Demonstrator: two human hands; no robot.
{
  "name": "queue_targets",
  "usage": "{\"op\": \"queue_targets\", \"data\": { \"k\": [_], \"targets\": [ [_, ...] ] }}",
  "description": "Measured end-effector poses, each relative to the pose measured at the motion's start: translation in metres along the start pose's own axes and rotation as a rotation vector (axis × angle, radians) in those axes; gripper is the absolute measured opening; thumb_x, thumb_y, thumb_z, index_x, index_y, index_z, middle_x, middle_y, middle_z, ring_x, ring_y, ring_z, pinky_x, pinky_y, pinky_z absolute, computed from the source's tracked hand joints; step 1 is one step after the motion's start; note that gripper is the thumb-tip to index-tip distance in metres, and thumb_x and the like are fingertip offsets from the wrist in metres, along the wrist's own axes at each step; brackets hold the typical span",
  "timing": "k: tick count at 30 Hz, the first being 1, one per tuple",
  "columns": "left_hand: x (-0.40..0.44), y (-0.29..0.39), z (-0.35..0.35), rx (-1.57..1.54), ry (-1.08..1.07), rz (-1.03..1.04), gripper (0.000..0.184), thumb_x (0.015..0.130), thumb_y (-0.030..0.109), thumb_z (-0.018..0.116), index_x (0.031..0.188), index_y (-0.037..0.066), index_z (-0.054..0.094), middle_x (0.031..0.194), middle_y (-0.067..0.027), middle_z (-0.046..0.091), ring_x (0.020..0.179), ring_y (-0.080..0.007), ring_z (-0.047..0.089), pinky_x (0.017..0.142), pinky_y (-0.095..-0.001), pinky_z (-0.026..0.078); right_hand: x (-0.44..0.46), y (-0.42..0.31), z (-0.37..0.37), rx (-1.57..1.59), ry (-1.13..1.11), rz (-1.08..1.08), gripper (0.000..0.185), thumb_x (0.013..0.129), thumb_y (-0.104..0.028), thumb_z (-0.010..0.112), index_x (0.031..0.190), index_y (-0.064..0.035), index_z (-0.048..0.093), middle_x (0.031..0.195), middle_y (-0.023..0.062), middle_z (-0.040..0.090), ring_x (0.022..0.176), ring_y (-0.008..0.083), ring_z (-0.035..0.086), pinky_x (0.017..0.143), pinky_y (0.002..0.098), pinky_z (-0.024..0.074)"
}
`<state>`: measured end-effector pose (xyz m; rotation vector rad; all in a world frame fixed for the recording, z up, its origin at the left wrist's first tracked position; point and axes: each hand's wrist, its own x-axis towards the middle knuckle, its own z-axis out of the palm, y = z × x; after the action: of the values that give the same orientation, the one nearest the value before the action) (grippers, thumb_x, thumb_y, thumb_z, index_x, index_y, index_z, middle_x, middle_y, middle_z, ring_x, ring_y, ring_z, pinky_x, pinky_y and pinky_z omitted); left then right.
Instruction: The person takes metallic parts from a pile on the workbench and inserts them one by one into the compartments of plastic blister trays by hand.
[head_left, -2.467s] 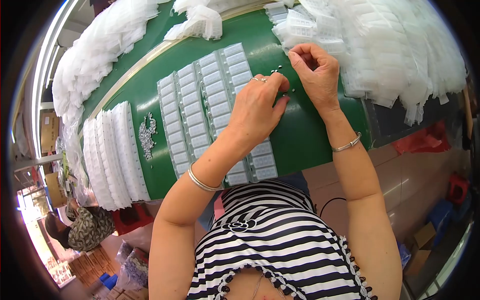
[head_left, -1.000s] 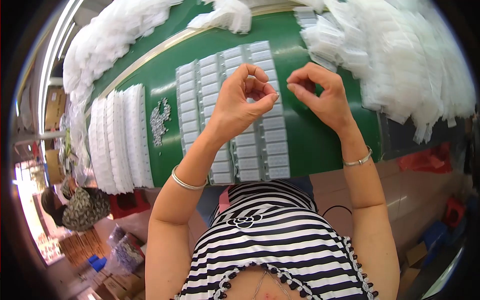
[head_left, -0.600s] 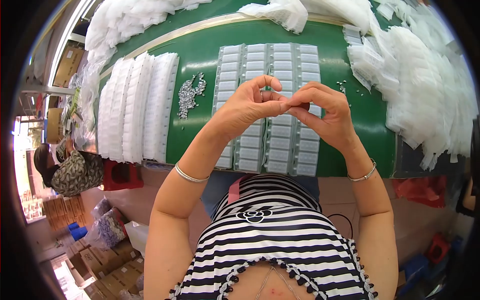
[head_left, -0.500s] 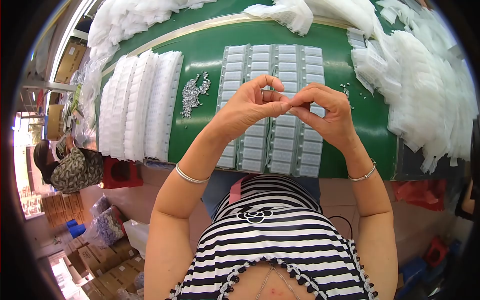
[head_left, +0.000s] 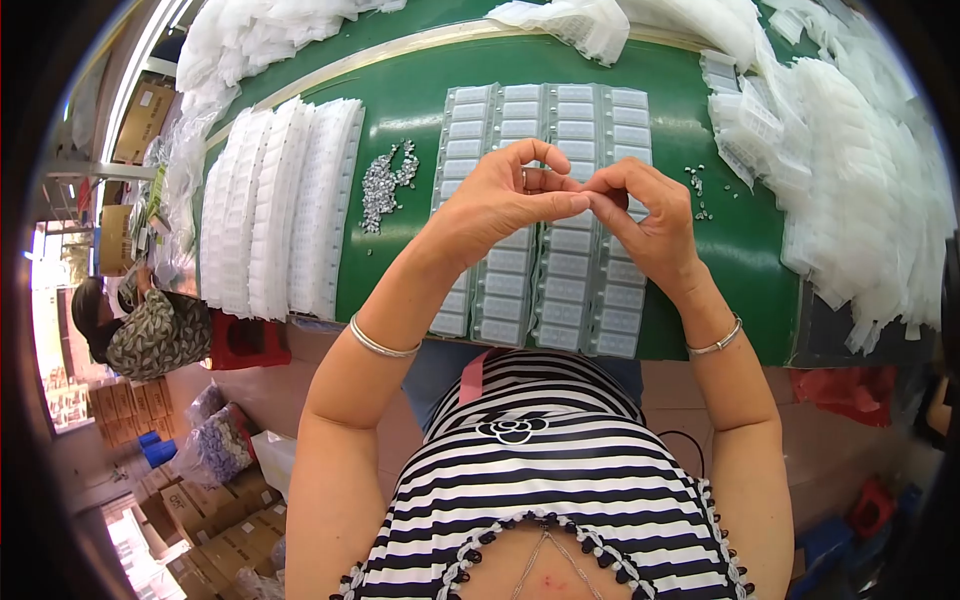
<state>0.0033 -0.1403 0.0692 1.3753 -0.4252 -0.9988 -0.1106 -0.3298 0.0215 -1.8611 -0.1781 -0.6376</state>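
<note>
Above several strips of translucent plastic packs (head_left: 567, 270), my two hands meet fingertip to fingertip. My left hand (head_left: 495, 200) pinches thumb against fingers, with the index finger arched above. My right hand (head_left: 650, 215) has thumb and index finger pressed together, touching the left fingertips. Whatever lies between the fingers is too small to make out. The pack strips lie side by side on the green table (head_left: 405, 95), partly covered by my hands. Left of them is a pile of small shiny silver pieces (head_left: 380, 190); a few more silver pieces (head_left: 698, 185) lie to the right.
A stack of white plastic strips (head_left: 285, 210) stands on the left of the table. Large heaps of similar strips (head_left: 850, 180) cover the right side, and more lie along the back. Another person (head_left: 155, 335) sits at far left, near a red stool (head_left: 245, 340) and cardboard boxes (head_left: 225, 555).
Both hands have risen slightly and remain together. My right thumb and index finger have shifted up to the left fingertips. The packs and silver pieces stay in place.
</note>
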Motion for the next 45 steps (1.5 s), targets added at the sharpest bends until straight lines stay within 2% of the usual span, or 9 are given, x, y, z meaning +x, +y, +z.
{"op": "queue_targets", "data": {
  "k": [12,16,18,19,21,27,37,41,45],
  "targets": [
    [-0.021,-0.004,0.005,0.042,0.126,0.054,0.028,0.093,0.0,0.082,0.115,0.01,0.068,0.105,-0.0083,0.076,0.098,-0.0129,0.07,0.088,-0.0225,0.056,-0.003,-0.001,0.009,-0.215,-0.078,-0.048,0.012,0.091,0.005,0.073,0.099,-0.0022,0.069,0.09,0.0045,0.065,0.076,0.0199,0.056,0.069,0.0327,0.0482],
    [-0.055,-0.014,-0.005,0.357,0.441,0.45,0.028,0.091,-0.002,0.078,0.116,0.006,0.069,0.104,-0.006,0.076,0.092,-0.014,0.068,0.083,-0.0268,0.056,-0.007,-0.008,0.017,-0.213,-0.173,-0.001,0.013,0.091,0.007,0.07,0.1,-0.0027,0.067,0.092,0.0033,0.063,0.081,0.0183,0.053,0.073,0.0316,0.0464],
    [-0.076,-0.024,-0.026,0.682,0.632,0.638,0.027,0.09,-0.005,0.074,0.115,0.004,0.071,0.106,-0.0032,0.075,0.09,-0.015,0.066,0.083,-0.0296,0.055,-0.007,-0.011,0.02,-0.257,-0.233,-0.021,0.013,0.091,0.006,0.07,0.1,-0.0031,0.067,0.091,0.0037,0.063,0.082,0.0192,0.053,0.074,0.0328,0.0469],
    [-0.087,-0.033,-0.038,0.664,0.652,0.635,0.027,0.09,-0.005,0.074,0.115,0.004,0.071,0.106,-0.0032,0.075,0.09,-0.015,0.066,0.083,-0.0296,0.055,-0.007,-0.013,0.022,-0.295,-0.263,-0.038,0.013,0.091,0.005,0.07,0.1,-0.0035,0.067,0.091,0.004,0.063,0.083,0.0201,0.053,0.075,0.0341,0.0473],
    [-0.106,-0.058,-0.059,0.877,0.84,0.666,0.026,0.091,-0.006,0.073,0.114,0.005,0.073,0.106,-0.0031,0.075,0.088,-0.0178,0.064,0.082,-0.0303,0.054,-0.008,-0.016,0.027,-0.372,-0.315,-0.069,0.012,0.091,0.004,0.071,0.099,-0.0042,0.067,0.089,0.0046,0.063,0.084,0.0218,0.053,0.078,0.0367,0.0481],
    [-0.128,-0.1,-0.076,0.689,0.895,0.57,0.028,0.089,-0.006,0.073,0.114,0.006,0.073,0.107,-0.0038,0.074,0.09,-0.0191,0.065,0.082,-0.0308,0.054,-0.01,-0.025,0.039,-0.466,-0.342,0.048,0.013,0.089,0.004,0.072,0.097,-0.0045,0.067,0.088,0.0041,0.062,0.083,0.0212,0.051,0.078,0.0357,0.0473],
    [-0.124,-0.101,-0.081,0.735,0.854,0.616,0.028,0.088,-0.007,0.073,0.113,0.005,0.072,0.107,-0.0047,0.074,0.089,-0.0206,0.065,0.081,-0.0323,0.055,-0.003,-0.042,0.051,-0.543,-0.339,0.247,0.01,0.085,0.004,0.076,0.089,-0.0033,0.071,0.083,0.0035,0.063,0.082,0.0194,0.052,0.075,0.0319,0.0473],
    [-0.124,-0.103,-0.082,0.724,0.85,0.633,0.029,0.087,-0.008,0.073,0.113,0.004,0.071,0.106,-0.0052,0.074,0.089,-0.022,0.065,0.08,-0.0336,0.055,0.001,-0.05,0.049,-0.39,-0.28,0.46,0.008,0.084,0.005,0.075,0.088,-0.0018,0.074,0.084,0.0033,0.065,0.081,0.0167,0.054,0.073,0.0294,0.0474],
    [-0.124,-0.102,-0.083,0.722,0.845,0.639,0.029,0.086,-0.008,0.074,0.112,0.005,0.071,0.105,-0.0054,0.074,0.089,-0.0229,0.065,0.08,-0.0343,0.055,0.001,-0.049,0.049,-0.409,-0.279,0.464,0.008,0.083,0.005,0.076,0.088,-0.001,0.075,0.085,0.0032,0.066,0.079,0.0154,0.054,0.072,0.028,0.0474]
  ]
}}
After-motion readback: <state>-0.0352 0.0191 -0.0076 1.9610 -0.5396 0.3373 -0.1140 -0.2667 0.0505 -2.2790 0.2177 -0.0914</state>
